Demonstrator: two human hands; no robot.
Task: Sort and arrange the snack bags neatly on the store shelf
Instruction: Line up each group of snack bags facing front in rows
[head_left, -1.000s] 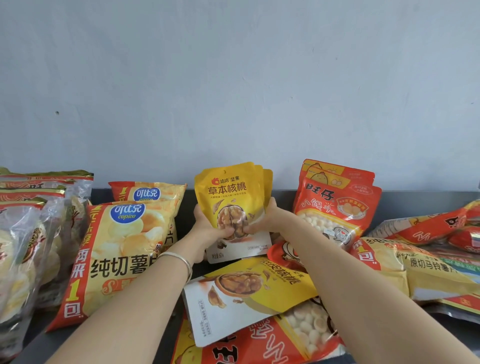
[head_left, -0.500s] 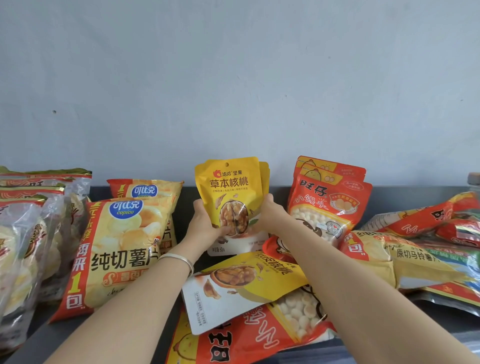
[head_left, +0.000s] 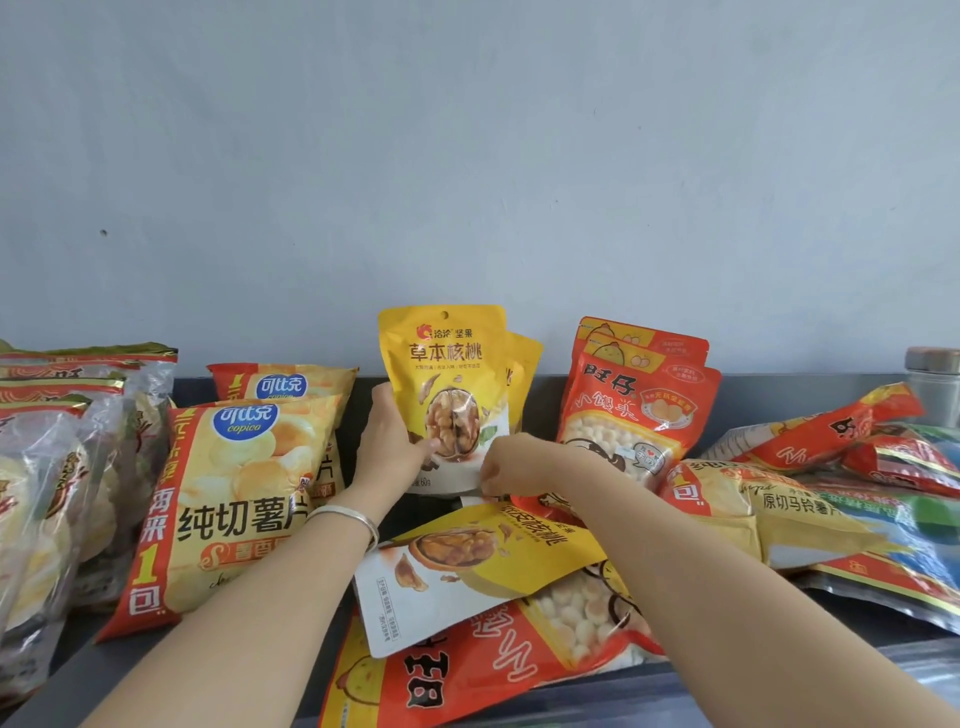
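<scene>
While the left hand grips the upright walnut pouch by its left edge, thumb across the front, the pouch stands mid-shelf near the back edge, against the wall, with a second walnut pouch tucked just behind it on the right. The right hand has its fingers curled at the front pouch's lower right corner. It looks like a pinch, but I cannot tell which of the two pouches it has, or whether it really holds. Key relation: one more of the kind, the flat walnut pouch, lies just in front of both hands, toward the front edge of the shelf, on top of a lying red bag. Its long axis is slanted, with the white bottom toward front-left and the yellow top toward back-right, so the top end sits right under the right hand and wrist. Right is nearer; left is busy steadying. Likely next: right drops onto that yellow end, lifts, turns the pouch upright and adds it to the standing pair. Standing red bags are just right of the pair and the chip bags are to the left, so the slot is narrow. Risk: the pair tips if the left lets go.
</scene>
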